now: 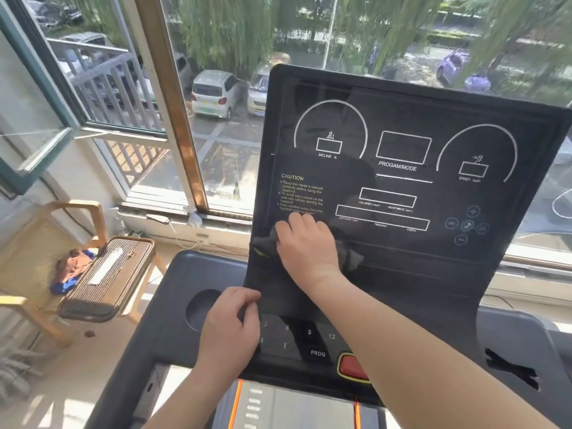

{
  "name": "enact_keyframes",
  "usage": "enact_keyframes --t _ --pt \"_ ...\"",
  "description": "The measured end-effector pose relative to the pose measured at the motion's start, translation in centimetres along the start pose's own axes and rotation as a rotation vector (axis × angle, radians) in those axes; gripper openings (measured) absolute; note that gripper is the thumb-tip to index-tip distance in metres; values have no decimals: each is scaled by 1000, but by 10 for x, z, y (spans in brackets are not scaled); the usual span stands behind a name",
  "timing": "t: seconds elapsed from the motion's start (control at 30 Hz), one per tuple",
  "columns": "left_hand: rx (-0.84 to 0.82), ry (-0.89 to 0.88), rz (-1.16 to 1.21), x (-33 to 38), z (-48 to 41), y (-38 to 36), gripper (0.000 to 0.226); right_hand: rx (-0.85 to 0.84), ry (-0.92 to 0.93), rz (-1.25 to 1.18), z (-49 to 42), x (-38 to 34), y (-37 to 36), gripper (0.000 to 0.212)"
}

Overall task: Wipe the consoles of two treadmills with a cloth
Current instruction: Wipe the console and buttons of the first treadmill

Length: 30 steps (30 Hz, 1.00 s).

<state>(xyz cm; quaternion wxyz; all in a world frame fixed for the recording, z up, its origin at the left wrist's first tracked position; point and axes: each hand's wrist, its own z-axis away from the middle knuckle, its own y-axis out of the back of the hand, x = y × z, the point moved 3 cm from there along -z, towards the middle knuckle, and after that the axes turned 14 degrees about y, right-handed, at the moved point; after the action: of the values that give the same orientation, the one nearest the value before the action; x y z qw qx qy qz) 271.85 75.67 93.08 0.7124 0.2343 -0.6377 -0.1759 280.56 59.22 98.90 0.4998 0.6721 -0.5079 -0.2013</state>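
Note:
A black treadmill console [402, 168] with white dial outlines and a yellow CAUTION text fills the middle of the head view. My right hand [305, 246] presses a dark grey cloth [351, 255] flat against the console's lower left part, fingers spread over the cloth. My left hand [230, 329] grips the console's lower left edge beside the numbered keypad [309, 335], fingers curled round the edge. Only one treadmill is in view.
A round cup holder [198, 308] sits in the grey tray left of the keypad; a red stop button [351, 366] lies below it. To the left stands a wooden chair [62, 243] with a cushion and bundled clothes. Large windows lie behind the console.

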Motion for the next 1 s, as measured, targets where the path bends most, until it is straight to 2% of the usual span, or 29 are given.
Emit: enact_keyframes --t 0.07,0.1,0.13,0.23,0.3,0.37,0.47,0.53,0.6,0.7,0.8,1.0 --pt "-26 92 -5 -7 6 9 23 -95 -27 -211 -7 -16 1 12" --pt "-53 147 5 -9 9 14 23 -132 -99 -381 -6 -23 6 12" --pt "-83 197 26 -10 12 19 24 -91 -225 -588 -3 -28 16 10" --pt "-165 310 183 -1 20 27 35 182 -693 -1218 18 -31 44 8" --pt "-198 340 305 12 26 25 44 232 -978 -1489 33 -27 57 12" --pt "-179 318 359 25 32 19 53 239 -1164 -1644 48 -21 68 16" --pt "-213 291 377 42 35 7 84 261 -1164 -1700 66 -7 89 17" --pt "-383 291 403 54 36 -2 114 238 -1117 -1717 76 4 100 23" --pt "-594 259 412 70 41 -9 124 193 -1117 -1809 87 13 109 33" --pt "-815 189 439 90 49 -18 95 172 -1096 -1787 100 22 111 27" --pt "-841 215 368 95 53 -20 58 183 -1193 -1711 115 30 109 34" --pt "-819 223 453 94 52 12 48 232 -1179 -1625 129 41 103 26"
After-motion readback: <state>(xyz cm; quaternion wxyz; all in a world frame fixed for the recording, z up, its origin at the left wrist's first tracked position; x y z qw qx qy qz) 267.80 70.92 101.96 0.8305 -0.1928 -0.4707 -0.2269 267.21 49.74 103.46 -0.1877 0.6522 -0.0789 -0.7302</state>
